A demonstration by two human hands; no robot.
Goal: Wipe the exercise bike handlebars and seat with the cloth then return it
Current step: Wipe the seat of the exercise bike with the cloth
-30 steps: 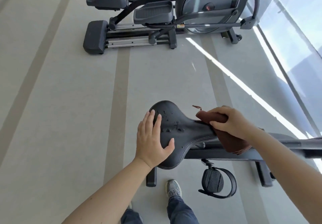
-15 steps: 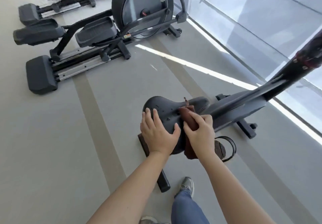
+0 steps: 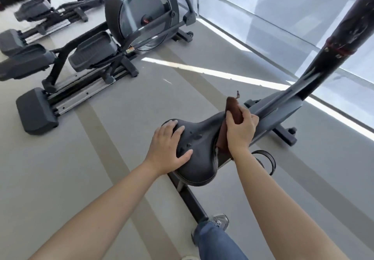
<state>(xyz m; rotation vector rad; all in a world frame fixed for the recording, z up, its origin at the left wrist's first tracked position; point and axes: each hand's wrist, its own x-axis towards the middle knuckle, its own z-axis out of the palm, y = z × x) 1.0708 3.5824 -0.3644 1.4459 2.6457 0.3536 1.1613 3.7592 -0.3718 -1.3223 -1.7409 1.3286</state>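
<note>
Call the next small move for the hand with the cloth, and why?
Probably drag the cloth back along the seat toward its wide end. The right hand presses it at the narrow nose, the left hand lies flat on the wide part as a brace, and specks show on the surface between them.
</note>
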